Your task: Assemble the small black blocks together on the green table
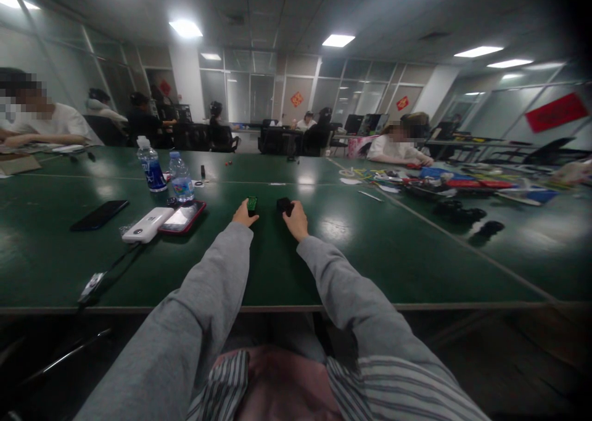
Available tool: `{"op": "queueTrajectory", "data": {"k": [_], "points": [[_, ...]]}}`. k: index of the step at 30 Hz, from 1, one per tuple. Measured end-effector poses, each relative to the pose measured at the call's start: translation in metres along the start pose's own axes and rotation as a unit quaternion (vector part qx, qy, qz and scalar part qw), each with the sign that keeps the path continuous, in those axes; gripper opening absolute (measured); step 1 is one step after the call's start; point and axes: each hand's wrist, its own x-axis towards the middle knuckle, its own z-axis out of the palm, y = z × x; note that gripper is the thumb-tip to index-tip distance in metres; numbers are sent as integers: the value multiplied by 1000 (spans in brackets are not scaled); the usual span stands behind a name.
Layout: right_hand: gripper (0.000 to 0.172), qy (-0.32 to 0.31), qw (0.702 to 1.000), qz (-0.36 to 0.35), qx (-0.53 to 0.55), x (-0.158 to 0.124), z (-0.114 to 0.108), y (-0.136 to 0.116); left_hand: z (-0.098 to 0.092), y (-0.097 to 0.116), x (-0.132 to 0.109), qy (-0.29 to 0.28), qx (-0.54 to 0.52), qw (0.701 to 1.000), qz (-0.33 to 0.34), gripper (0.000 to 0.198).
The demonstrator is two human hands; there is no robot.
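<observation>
My left hand (243, 213) is closed round a small green circuit board (252, 203) with a dark part below it. A short gap to the right, my right hand (296, 219) grips a small black block (283, 206); its exact kind is too small to tell. Both hands are over the middle of the green table (282, 273), thumbs toward each other, and the two things are apart. Whether they touch the tabletop is unclear.
Left of my hands are a white power bank (147, 225), a red-edged phone (184, 216), a dark phone (99, 215) and two water bottles (152, 168). Cables and tools (462, 183) are heaped at the right. A co-worker (393, 145) sits across the table.
</observation>
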Motion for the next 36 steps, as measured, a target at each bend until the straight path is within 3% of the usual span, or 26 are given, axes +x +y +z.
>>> {"op": "queueTrajectory", "data": {"k": [4, 15, 21, 25, 29, 36], "points": [[44, -8, 997, -58, -41, -3, -2, -7, 0, 1, -1, 1, 14, 1000, 5, 90], [52, -102, 967, -208, -106, -11, 1, -26, 5, -7, 3, 0, 64, 997, 40, 84], [41, -116, 951, -258, -129, -15, -2, -31, 4, -7, 1, 5, 54, 997, 46, 81], [40, -91, 953, -255, -134, -17, -3, -31, 4, -8, 2, 6, 47, 998, 43, 82], [49, -54, 973, -188, -118, -15, 0, -24, 5, -9, 2, 9, 33, 998, 47, 82], [51, -94, 989, -98, -66, -11, 4, -16, 4, -5, 0, 4, 28, 999, 36, 83]]}}
